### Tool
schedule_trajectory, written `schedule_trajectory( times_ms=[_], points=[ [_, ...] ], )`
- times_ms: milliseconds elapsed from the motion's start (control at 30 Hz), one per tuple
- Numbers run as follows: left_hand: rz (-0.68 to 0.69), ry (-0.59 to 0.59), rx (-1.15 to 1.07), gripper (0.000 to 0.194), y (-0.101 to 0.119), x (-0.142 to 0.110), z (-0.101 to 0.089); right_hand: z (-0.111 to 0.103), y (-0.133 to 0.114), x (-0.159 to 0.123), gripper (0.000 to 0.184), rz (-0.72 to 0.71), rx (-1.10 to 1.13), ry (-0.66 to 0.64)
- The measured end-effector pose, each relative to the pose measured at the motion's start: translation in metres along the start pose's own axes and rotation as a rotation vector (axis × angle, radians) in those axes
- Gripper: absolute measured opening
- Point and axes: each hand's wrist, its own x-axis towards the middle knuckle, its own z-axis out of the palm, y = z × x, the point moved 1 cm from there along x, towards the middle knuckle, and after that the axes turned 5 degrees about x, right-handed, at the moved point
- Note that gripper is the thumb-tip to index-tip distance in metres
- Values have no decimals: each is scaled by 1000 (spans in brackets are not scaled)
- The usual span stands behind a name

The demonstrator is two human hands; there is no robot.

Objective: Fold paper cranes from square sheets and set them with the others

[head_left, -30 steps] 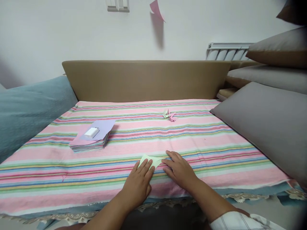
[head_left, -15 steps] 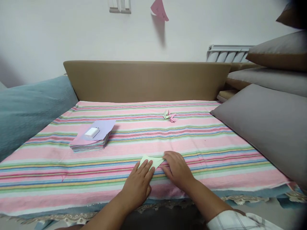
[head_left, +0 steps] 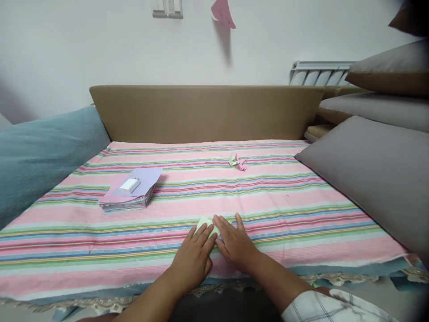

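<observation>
A pale green piece of folded paper (head_left: 203,222) lies on the striped cloth (head_left: 134,243) near the front, mostly covered by both hands. My left hand (head_left: 193,252) rests flat on its left part, fingers stretched out. On the right part lies my right hand (head_left: 237,243), its fingers extended and spread, the fingertips close to those of the left. Beyond the hands, small green and pink folded paper figures (head_left: 237,162) sit together on the cloth.
To the left a stack of coloured paper (head_left: 129,203) carries a white charger plug (head_left: 130,185). A blue cushion (head_left: 43,156) flanks the left side, grey cushions (head_left: 372,174) the right. Behind stands a brown backrest (head_left: 204,114); a pink paper (head_left: 223,13) hangs on the wall.
My right hand has moved left from the paper's right tip onto the paper and its fingers have spread flat. The left hand has stayed in place.
</observation>
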Motion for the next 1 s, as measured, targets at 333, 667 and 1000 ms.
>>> schedule_trajectory(
  times_ms=[333, 667, 1000],
  points=[
    [13, 9, -4, 59, -1, -2, 0, -20, 5, -10, 56, 189, -57, -135],
    [7, 2, -15, 59, -1, -1, 0, -33, 27, -16, 52, 346, -184, 32],
    [-34, 8, -69, 58, -1, 1, -5, -13, 2, -1, 35, -56, -66, 116]
  ],
)
